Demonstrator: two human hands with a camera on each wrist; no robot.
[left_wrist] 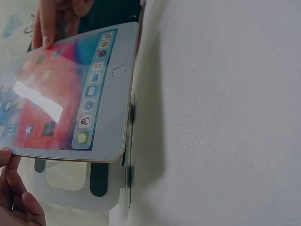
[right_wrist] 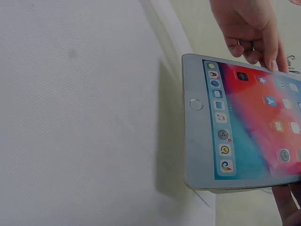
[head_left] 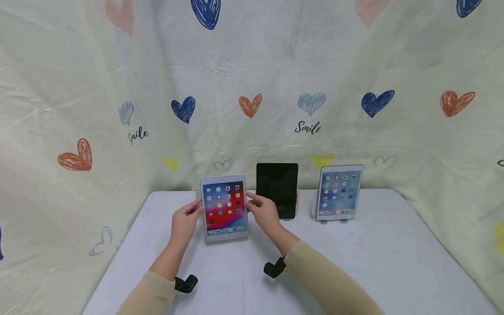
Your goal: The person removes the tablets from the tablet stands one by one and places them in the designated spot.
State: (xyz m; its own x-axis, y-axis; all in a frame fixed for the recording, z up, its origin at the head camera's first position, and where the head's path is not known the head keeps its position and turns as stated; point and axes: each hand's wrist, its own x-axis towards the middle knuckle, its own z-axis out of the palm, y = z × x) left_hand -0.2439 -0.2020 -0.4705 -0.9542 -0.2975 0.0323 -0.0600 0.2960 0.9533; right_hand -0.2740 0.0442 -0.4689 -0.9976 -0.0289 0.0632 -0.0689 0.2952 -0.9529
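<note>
A white tablet (head_left: 225,208) with a lit screen of app icons stands nearly upright, leaning back a little, on the left of the table. My left hand (head_left: 185,223) grips its left edge between thumb and fingers. On the opposite edge, my right hand (head_left: 265,214) pinches it the same way. Behind and partly hidden by the tablet is a pale stand (left_wrist: 106,202) with dark pads, seen in the left wrist view. Whether the tablet's weight rests on that stand, I cannot tell.
A black tablet (head_left: 277,188) with a dark screen stands just right of my right hand. Farther right, another white tablet (head_left: 339,192) with a lit screen leans on a small stand. A white cloth covers the table (head_left: 374,258); a heart-patterned curtain (head_left: 271,57) hangs behind.
</note>
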